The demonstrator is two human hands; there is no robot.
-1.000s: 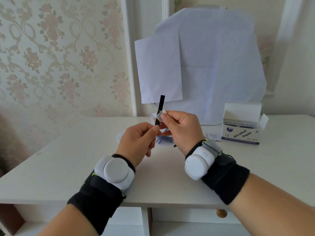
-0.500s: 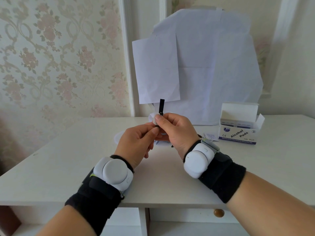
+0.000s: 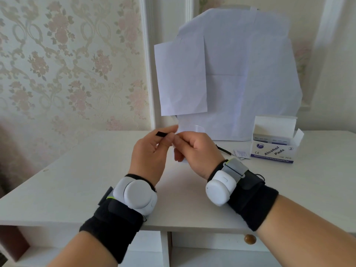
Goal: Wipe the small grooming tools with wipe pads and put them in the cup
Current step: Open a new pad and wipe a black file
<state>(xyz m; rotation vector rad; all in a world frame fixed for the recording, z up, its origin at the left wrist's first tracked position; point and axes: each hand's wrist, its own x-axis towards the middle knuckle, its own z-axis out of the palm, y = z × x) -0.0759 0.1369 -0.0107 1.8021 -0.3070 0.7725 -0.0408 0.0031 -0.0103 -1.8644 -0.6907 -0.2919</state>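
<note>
My left hand pinches a thin flat black grooming tool, whose dark end points left above the fingers. My right hand is close against it, fingers curled and pinching a small white wipe pad that is mostly hidden. Behind the hands stands a clear plastic cup, only its rim showing. Another thin black tool lies on the table right of my right hand.
An open box of alcohol pads stands at the right on the white table, with a torn pad wrapper beside it. White paper sheets lean on the wall behind. A drawer knob is below the table edge.
The black tool has turned from upright to lying nearly level, pointing left. Both hands have stayed together above the table in front of the cup.
</note>
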